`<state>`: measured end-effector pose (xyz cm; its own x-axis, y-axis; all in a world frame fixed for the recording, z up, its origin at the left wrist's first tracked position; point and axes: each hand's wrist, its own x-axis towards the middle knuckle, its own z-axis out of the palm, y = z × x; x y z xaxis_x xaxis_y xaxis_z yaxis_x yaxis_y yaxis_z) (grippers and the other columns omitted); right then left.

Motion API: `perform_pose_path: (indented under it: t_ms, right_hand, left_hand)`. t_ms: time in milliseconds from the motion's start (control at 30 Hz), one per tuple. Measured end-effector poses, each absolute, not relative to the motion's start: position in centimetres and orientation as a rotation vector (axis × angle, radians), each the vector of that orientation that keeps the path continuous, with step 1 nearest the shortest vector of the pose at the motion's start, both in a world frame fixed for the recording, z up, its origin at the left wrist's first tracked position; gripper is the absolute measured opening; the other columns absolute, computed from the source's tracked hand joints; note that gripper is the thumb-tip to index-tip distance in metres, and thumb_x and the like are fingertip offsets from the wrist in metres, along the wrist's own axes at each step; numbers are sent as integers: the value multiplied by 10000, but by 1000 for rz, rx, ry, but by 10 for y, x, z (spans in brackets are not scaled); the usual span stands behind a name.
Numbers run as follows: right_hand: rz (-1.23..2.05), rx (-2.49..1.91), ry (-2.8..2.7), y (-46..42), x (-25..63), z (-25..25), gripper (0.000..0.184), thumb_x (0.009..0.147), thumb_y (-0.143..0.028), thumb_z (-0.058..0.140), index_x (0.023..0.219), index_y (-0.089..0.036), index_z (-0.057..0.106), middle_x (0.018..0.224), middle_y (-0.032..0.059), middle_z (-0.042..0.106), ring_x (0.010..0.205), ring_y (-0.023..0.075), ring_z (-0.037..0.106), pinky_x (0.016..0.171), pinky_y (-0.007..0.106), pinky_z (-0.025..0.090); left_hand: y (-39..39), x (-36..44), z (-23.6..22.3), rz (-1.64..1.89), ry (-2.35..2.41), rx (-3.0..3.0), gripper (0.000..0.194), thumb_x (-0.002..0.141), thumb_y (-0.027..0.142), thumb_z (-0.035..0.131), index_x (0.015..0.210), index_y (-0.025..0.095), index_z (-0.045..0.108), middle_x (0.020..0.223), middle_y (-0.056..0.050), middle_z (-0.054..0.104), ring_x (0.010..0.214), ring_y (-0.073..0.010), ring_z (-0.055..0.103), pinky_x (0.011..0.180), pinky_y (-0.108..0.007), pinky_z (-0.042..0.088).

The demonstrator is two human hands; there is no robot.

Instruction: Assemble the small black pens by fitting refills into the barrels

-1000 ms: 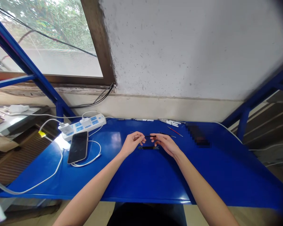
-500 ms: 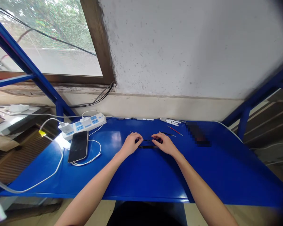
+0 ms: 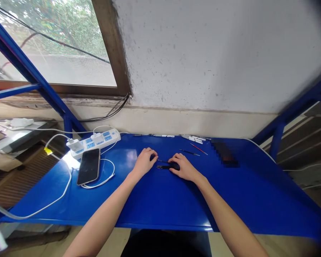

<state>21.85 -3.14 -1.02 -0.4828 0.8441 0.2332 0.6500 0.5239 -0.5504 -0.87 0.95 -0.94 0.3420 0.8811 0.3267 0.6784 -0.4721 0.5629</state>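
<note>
Both my hands rest low on the blue table (image 3: 163, 200), near its middle. My left hand (image 3: 144, 161) has its fingers curled down, fingertips at the left end of a thin dark rod. My right hand (image 3: 182, 167) lies curled over the right end of a short black pen-like tool (image 3: 164, 166) on the tabletop. The thin rod (image 3: 162, 161) runs between the two hands just above that tool. What the fingertips pinch is too small to make out.
A black phone (image 3: 88, 166) lies at the left on a coiled white cable (image 3: 104, 180), beside a white power strip (image 3: 95, 141). Thin red and dark probes (image 3: 195, 150) and small white pieces (image 3: 195, 138) lie at the back edge. A blurred dark patch (image 3: 224, 153) sits right.
Both hands have come down from just above the table onto its surface, bringing the thin rod down beside the black tool. The right hand now covers the tool's right end.
</note>
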Motion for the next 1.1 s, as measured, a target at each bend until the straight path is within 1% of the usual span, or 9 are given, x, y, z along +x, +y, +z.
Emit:
perform_pose_path:
  t_ms: [100, 167, 233, 433, 567, 700, 900, 1033, 1100]
  right_hand:
    - [541, -1197, -2290, -31, 217, -12, 178, 830, -186, 594, 1005, -215, 608, 1009, 55, 569, 1003, 205, 547, 1072, 467, 289]
    - [542, -1195, -2289, -30, 217, -13, 160, 832, -167, 578, 983, -212, 603, 978, 47, 569, 972, 192, 554, 1080, 463, 282]
    - [542, -1197, -2288, -30, 216, -13, 153, 834, -162, 570, 977, -211, 598, 965, 44, 567, 951, 185, 557, 1082, 461, 283]
    - [552, -1190, -2279, -32, 216, -11, 198, 842, -199, 586, 1039, -214, 599, 995, 48, 571, 970, 187, 555, 1077, 457, 297]
    - [536, -1215, -2225, -32, 218, -9, 229, 868, -266, 580, 1091, -219, 600, 1017, 59, 575, 974, 198, 547, 1005, 422, 378]
    - [456, -1278, -2119, -27, 223, -11, 236, 878, -271, 556, 1103, -212, 601, 971, 58, 564, 954, 201, 537, 935, 392, 422]
    - [363, -1368, -2015, -20, 232, -17, 219, 887, -287, 518, 1060, -194, 614, 954, 68, 564, 938, 218, 538, 918, 410, 420]
    - [335, -1427, -1932, -17, 235, -20, 216, 879, -289, 519, 1036, -185, 624, 945, 75, 576, 925, 224, 547, 904, 404, 429]
    - [355, -1413, -1961, -17, 235, -20, 225, 880, -299, 527, 1049, -186, 623, 962, 74, 580, 946, 223, 549, 928, 409, 419]
  left_hand:
    - [16, -17, -12, 903, 1518, 2320, 158, 841, 238, 515, 905, 199, 653, 916, -75, 609, 882, -249, 534, 849, -398, 416]
    - [19, -20, -16, 916, 1579, 2351, 190, 840, 226, 511, 967, 196, 650, 947, -85, 601, 911, -259, 536, 875, -414, 417]
    - [21, -21, -19, 908, 1631, 2369, 230, 837, 220, 511, 1022, 192, 645, 974, -98, 590, 929, -268, 536, 866, -414, 434]
    - [26, -20, -21, 790, 1780, 2368, 286, 859, 206, 487, 1105, 165, 626, 1030, -106, 571, 972, -264, 526, 853, -385, 466]
    - [29, -20, -20, 758, 1820, 2352, 268, 872, 203, 483, 1093, 162, 630, 1036, -100, 577, 972, -259, 524, 877, -375, 460]
    - [30, -21, -19, 758, 1802, 2359, 243, 871, 190, 481, 1056, 167, 637, 1017, -96, 580, 971, -257, 521, 873, -369, 458]
    - [28, -21, -17, 721, 1783, 2365, 193, 869, 183, 476, 963, 176, 644, 970, -87, 591, 948, -250, 519, 856, -372, 450]
    - [26, -21, -13, 710, 1781, 2360, 209, 862, 192, 486, 1002, 180, 641, 1008, -94, 586, 969, -258, 522, 867, -381, 447]
    - [24, -22, -9, 721, 1792, 2349, 222, 862, 219, 496, 1025, 179, 641, 1028, -98, 582, 977, -262, 525, 863, -381, 451]
